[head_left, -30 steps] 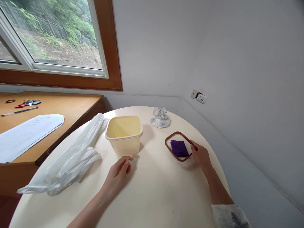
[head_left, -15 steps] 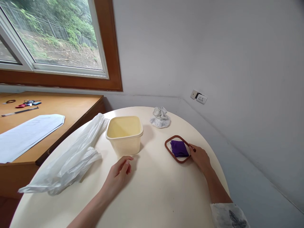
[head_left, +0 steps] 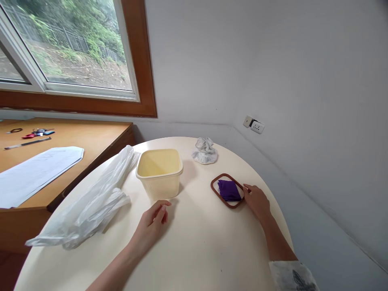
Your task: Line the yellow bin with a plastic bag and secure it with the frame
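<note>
A brown rounded-corner frame (head_left: 218,195) lies flat on the table, with a folded purple cloth (head_left: 228,190) inside its outline. At the frame's right corner is my right hand (head_left: 257,202), its fingertips at the rim and no longer wrapped round it; the thumb is partly hidden. My left hand (head_left: 153,220) rests on the table with fingers loosely bent, thumb a little apart from the index finger, holding nothing. Just beyond it stands a cream plastic tub (head_left: 160,182), with nothing visible inside. A crumpled white plastic bag (head_left: 91,202) lies left of the tub.
A grey-white gathered cloth (head_left: 205,151) sits at the far side of the round table (head_left: 194,254). On the left, a wooden desk (head_left: 100,133) carries papers (head_left: 42,165), a pen (head_left: 27,143) and keys (head_left: 39,132). Walls with a socket (head_left: 257,127) border the table.
My right hand's fingers have slid off the frame's corner to its outer edge. The left hand, tub and cloths stay where they were; the view has shifted slightly.
</note>
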`<action>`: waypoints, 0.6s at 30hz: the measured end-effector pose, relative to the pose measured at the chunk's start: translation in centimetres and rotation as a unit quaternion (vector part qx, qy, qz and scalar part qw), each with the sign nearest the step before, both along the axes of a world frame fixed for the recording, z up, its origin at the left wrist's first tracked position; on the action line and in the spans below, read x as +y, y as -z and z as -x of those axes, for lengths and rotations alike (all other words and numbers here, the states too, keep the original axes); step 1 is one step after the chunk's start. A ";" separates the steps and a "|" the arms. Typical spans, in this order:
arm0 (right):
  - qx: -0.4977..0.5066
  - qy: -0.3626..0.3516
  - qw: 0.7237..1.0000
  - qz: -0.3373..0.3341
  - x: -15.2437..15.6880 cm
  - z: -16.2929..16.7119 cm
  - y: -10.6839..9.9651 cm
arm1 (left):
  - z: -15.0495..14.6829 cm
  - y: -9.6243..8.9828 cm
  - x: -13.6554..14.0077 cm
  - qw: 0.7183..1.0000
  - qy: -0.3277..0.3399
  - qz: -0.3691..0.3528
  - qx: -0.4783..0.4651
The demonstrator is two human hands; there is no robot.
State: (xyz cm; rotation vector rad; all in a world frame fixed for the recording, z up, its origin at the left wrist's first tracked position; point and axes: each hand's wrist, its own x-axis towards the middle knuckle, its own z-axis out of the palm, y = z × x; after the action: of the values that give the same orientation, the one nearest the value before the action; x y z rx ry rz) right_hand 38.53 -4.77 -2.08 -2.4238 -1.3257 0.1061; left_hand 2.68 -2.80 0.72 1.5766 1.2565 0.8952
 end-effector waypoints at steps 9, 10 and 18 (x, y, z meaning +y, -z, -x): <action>-0.013 -0.005 1.000 -0.014 -0.4 -0.1 0.0 | 0.7 -0.7 -0.4 0.998 0.045 0.025 0.040; -0.010 -0.002 1.000 -0.014 -0.4 -0.1 -0.1 | 0.9 -0.7 -0.4 0.998 0.045 0.021 0.041; 0.045 0.000 0.999 -0.018 -0.7 0.5 -0.7 | 1.2 0.0 -0.7 0.999 0.030 0.000 0.042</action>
State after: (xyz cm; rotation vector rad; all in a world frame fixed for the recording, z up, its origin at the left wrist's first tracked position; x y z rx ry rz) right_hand 38.02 -5.42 -1.36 -2.3606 -1.2772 0.1869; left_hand 1.51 -3.48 0.69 1.6587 1.2610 0.7986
